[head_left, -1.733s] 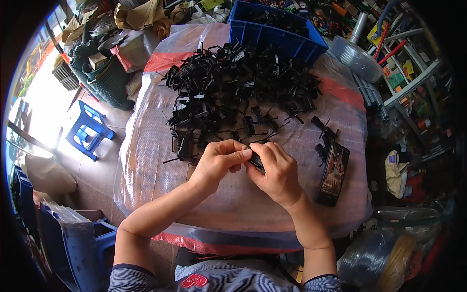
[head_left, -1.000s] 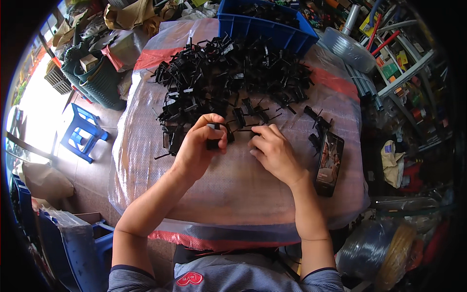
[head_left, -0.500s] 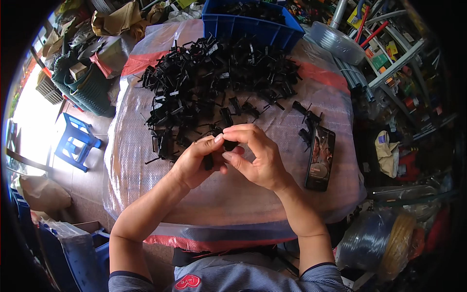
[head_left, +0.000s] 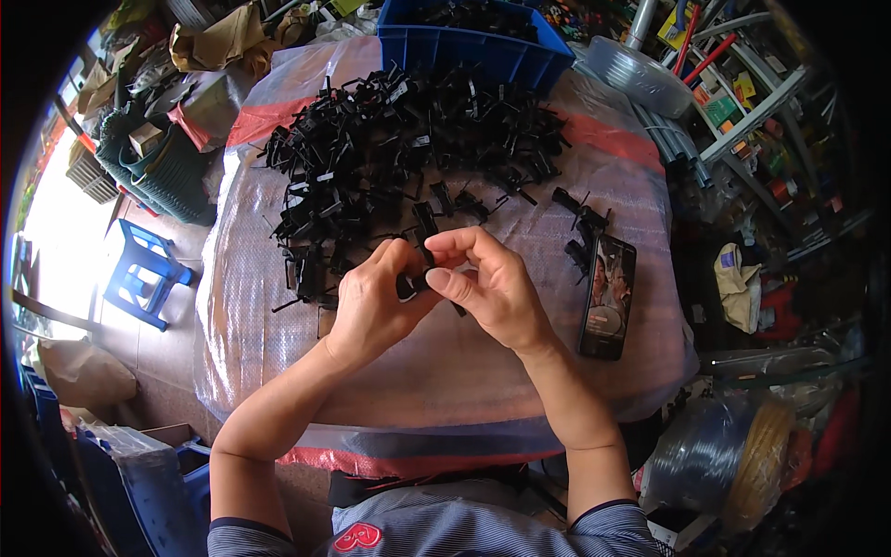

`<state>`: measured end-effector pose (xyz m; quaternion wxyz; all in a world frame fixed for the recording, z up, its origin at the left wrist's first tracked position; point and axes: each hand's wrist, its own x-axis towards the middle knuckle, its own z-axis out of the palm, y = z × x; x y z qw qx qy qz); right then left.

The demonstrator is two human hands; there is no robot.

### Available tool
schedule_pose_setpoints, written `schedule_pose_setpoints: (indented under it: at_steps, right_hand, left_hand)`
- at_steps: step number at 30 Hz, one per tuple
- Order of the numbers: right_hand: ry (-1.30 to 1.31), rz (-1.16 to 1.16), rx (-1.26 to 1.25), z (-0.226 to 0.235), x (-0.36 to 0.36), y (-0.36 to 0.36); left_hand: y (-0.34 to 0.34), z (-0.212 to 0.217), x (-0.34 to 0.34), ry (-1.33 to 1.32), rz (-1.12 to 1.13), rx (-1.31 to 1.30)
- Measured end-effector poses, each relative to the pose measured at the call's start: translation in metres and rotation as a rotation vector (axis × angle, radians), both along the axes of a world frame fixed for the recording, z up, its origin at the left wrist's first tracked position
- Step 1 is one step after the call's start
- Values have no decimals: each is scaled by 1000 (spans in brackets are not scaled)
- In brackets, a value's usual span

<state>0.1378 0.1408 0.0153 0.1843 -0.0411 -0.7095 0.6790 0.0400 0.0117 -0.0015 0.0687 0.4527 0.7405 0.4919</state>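
Over the near middle of the covered table, my left hand [head_left: 371,299] is closed around a small black plastic part [head_left: 408,286], with its fingers curled over most of it. My right hand [head_left: 501,295] meets it from the other side, thumb and forefinger bent at the part's end. The part's exact shape is hidden by the fingers. Just beyond my hands lies a large heap of similar black plastic parts [head_left: 371,153] with thin prongs. A few more black parts [head_left: 583,218] lie apart on the right.
A phone [head_left: 608,299] with a lit screen lies at the table's right. At the far edge stands a blue bin [head_left: 473,46] holding black parts. A blue stool [head_left: 144,269] is on the floor at left. Coiled clear tubing [head_left: 640,79] and shelving [head_left: 752,116] crowd the right.
My left hand has turned, its fingers now curled over the top of the black part. My right thumb and forefinger have shifted slightly at the part's end.
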Motion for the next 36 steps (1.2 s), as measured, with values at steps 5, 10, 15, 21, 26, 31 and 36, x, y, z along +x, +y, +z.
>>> schedule_pose_setpoints:
  at_steps: [5,10,15,21,26,31,36]
  right_hand:
    - [17,-99,-5,-4,1,1]
    - [86,-67,-239,2,4,8]
    - [160,-117,-231,0,4,7]
    - [159,-130,-10,0,4,4]
    - [226,-106,270,-7,2,8]
    - [-9,50,-87,-1,-2,3]
    - [-49,173,-491,-17,-2,7]
  left_hand:
    - [-3,11,2,-28,-48,-60]
    - [-5,15,-12,-726,-99,-54]
    - [-6,9,-12,-953,-179,40]
    - [-7,0,-12,-1056,-180,206]
    - [-4,5,-2,-719,-111,260]
    - [-8,3,-3,-131,-100,347]
    - [-7,12,2,-12,-44,284]
